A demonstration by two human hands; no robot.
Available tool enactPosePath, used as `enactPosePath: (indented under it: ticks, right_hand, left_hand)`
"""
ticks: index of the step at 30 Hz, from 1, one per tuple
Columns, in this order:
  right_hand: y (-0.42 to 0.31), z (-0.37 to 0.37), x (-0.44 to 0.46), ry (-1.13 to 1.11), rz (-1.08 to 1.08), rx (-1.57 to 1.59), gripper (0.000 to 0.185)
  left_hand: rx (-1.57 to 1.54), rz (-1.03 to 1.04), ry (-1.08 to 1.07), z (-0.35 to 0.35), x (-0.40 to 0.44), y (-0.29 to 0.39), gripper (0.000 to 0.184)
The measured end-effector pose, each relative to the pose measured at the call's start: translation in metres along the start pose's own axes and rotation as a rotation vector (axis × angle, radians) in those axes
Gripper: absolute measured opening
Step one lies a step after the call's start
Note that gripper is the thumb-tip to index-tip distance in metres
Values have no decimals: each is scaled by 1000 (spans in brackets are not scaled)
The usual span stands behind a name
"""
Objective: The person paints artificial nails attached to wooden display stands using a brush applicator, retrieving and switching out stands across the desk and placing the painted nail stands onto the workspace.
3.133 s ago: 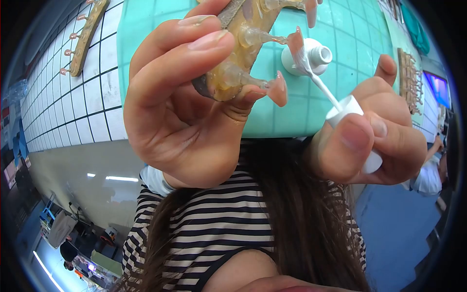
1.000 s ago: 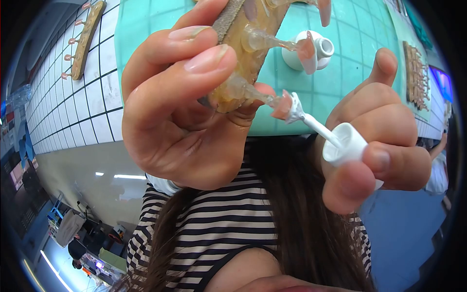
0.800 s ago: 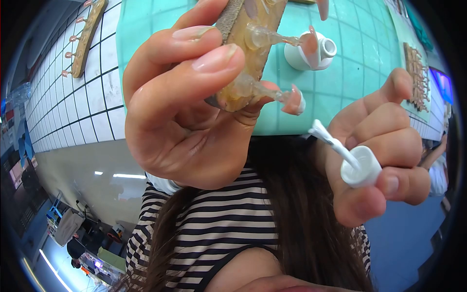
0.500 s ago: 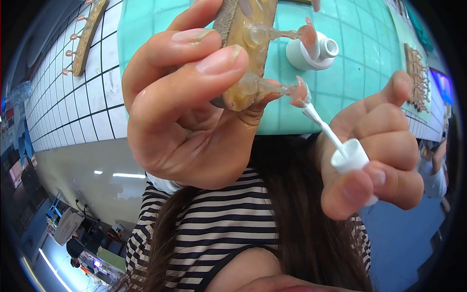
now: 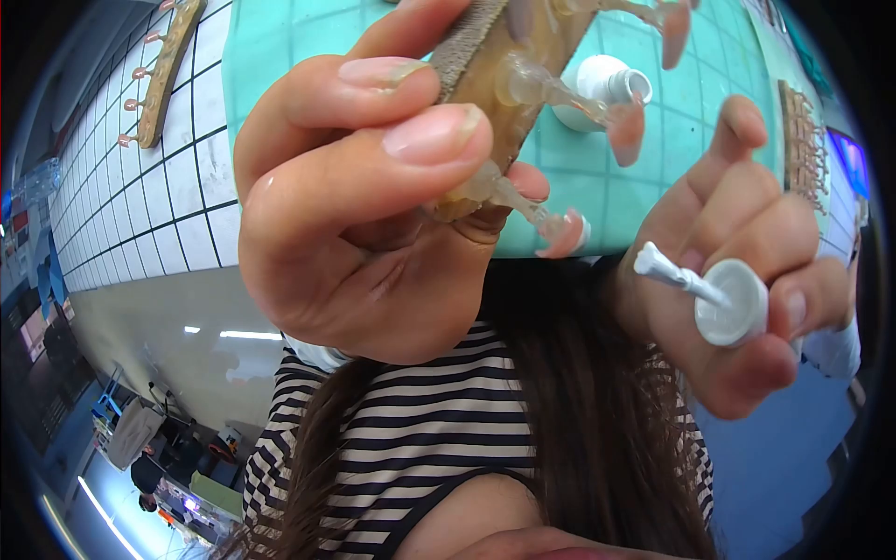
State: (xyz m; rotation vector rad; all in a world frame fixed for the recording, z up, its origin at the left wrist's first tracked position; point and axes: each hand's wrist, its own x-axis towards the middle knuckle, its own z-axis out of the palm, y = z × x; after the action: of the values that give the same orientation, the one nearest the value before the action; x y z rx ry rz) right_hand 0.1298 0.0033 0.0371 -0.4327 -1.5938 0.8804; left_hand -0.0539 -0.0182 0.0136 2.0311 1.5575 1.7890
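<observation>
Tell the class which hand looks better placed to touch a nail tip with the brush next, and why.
Probably the right hand: it holds the white cap, with the brush angled towards the lowest nail tip. The left hand is occupied gripping the board.

Left of the frame's centre, the left hand [image 5: 359, 219] grips a wooden strip [image 5: 551, 45] bearing pinkish nail tips [image 5: 624, 135] on clear stems. Toward the right, the right hand [image 5: 733, 219] holds a white brush [image 5: 686, 279], apart from the tips. Behind, an open white bottle [image 5: 592, 82] stands on a green mat [image 5: 611, 207].
</observation>
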Motion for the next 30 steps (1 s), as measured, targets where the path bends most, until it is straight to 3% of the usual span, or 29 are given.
enactPosePath:
  ticks: [2,6,8,12,14,18,19,21,24,25,27,30]
  right_hand:
    - [4,-4,1,-72,42,98,26]
    - [6,2,2,-71,29,69,23]
    - [1,9,3,-94,81,-79,21]
    - [0,1,1,-158,71,-93,17]
    - [11,9,-4,61,-121,101,15]
    - [7,16,0,17,-114,-29,12]
    - [4,16,-1,2,-77,-99,12]
    - [3,13,-2,-13,-42,-170,12]
    - [3,5,-4,-48,-82,-159,15]
    - [1,3,-6,-8,-47,-94,16]
    - [0,0,-7,31,-12,-30,18]
    - [8,-3,-6,74,-71,-17,20]
  left_hand:
    - [-118,3,44,2,-3,-9,48]
    - [-411,-46,142,14,-2,-5,47]
    - [-428,-98,156,13,-5,-2,46]
    - [-512,-176,158,13,-2,-2,46]
    - [-579,-208,146,12,-1,-1,47]
    - [-784,-336,125,1,0,3,49]
    - [-784,-336,124,3,-1,0,49]
    - [-511,-24,9,8,-1,-9,51]
    - [-416,121,16,10,1,-13,52]
    - [-416,122,16,7,-1,-11,52]
    - [-149,-225,124,-2,-5,-3,54]
    - [-377,-58,84,14,5,6,56]
